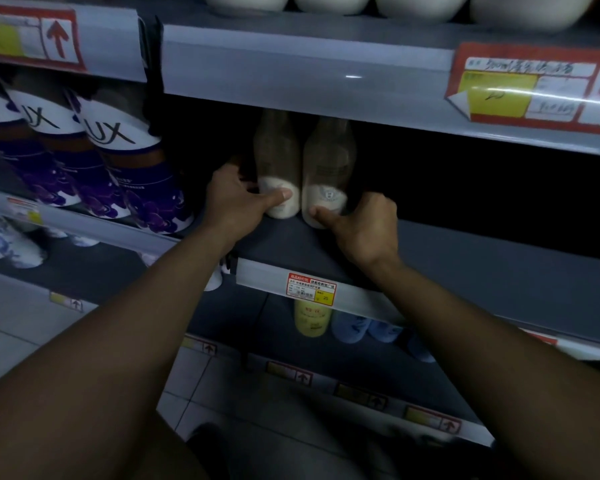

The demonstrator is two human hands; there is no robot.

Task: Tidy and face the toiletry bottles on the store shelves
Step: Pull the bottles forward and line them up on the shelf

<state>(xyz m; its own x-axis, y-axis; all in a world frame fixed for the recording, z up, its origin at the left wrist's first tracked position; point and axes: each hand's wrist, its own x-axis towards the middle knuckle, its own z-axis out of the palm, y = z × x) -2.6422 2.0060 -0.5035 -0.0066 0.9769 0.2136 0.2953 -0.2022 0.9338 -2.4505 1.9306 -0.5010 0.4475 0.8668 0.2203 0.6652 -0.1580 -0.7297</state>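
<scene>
Two pale translucent bottles stand side by side on a dark grey shelf (465, 258). My left hand (236, 199) grips the base of the left bottle (278, 161), thumb across its front. My right hand (364, 223) grips the base of the right bottle (328, 161), thumb pressed on its lower front and fingers curled behind it. The tops of both bottles are hidden behind the shelf edge above. The shelf space to the right of the bottles is dark.
Purple and white LUX bottles (118, 161) stand on the shelf to the left. A price tag (310, 289) sits on the shelf's front rail. Below are a yellow bottle (310, 318) and blue bottles (352, 329). White tubs (420, 5) line the top shelf.
</scene>
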